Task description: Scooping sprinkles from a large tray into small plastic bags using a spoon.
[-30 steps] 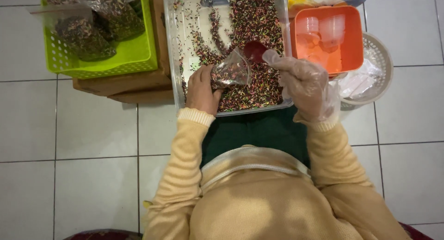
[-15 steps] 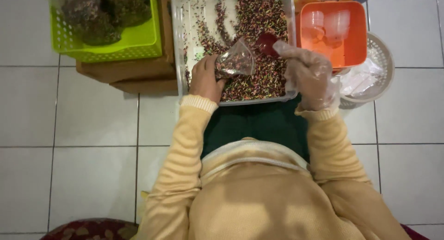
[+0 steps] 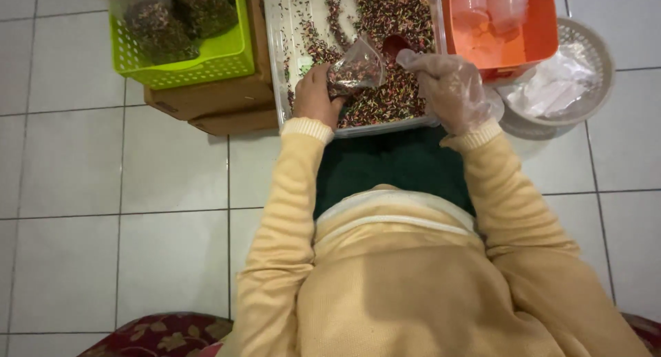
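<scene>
Small clear bag (image 3: 356, 71), partly filled with dark mixed bits, is held up over the white tray (image 3: 281, 88) in the head view, near the tray's front edge. It is pinched at its left side by the bare left hand (image 3: 315, 95), the grip pressed together on the plastic. The right hand (image 3: 451, 88) is covered by a thin see-through glove, and a small red scoop (image 3: 396, 47) is held in its closed grip, with the scoop's bowl just beside the bag's open mouth. The tray is seen spread with loose dark, red and green bits (image 3: 392, 19). A green basket (image 3: 206, 57) with filled bags inside is set to the left on a brown box (image 3: 220, 102). An orange tub (image 3: 530, 33) holding clear cups is placed to the right of the tray, and a round white basket (image 3: 595, 47) with plastic sheets is seen beyond it. All of it rests on a white tiled floor (image 3: 103, 192). Yellow sleeves (image 3: 289, 192) are worn on both arms
</scene>
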